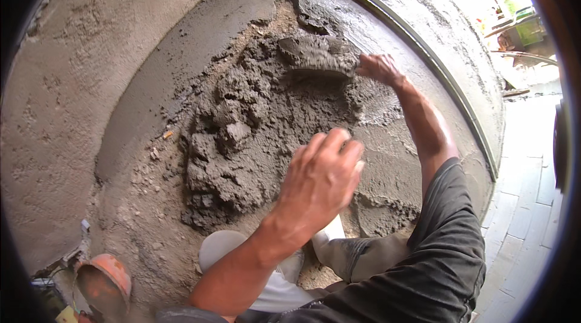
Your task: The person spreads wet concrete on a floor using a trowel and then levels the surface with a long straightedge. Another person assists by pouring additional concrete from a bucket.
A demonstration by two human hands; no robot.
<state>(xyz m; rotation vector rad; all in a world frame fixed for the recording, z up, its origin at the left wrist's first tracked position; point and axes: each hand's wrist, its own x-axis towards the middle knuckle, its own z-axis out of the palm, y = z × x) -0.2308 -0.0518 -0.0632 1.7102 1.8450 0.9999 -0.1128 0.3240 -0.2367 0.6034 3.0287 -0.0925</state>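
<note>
My right hand (380, 69) reaches to the far side of a grey wet mortar heap (266, 105), fingers closed round the handle of a trowel (318, 56). Mortar coats the trowel, and its curved lower edge shows above a dark hollow in the heap. Nearer to me, my left hand (321, 171) hangs in the air over the heap's near part, apart from the trowel. Its fingers are curled in. The palm side is turned away, so anything within it is hidden.
A long straight bar (417, 50) lies along the smoothed mortar on the right. At the left rises a rough plastered wall (72, 69). An orange bucket (106, 283) stands at lower left. Pale planks or tiles (520, 208) cover the floor at right. My knees are close below the heap.
</note>
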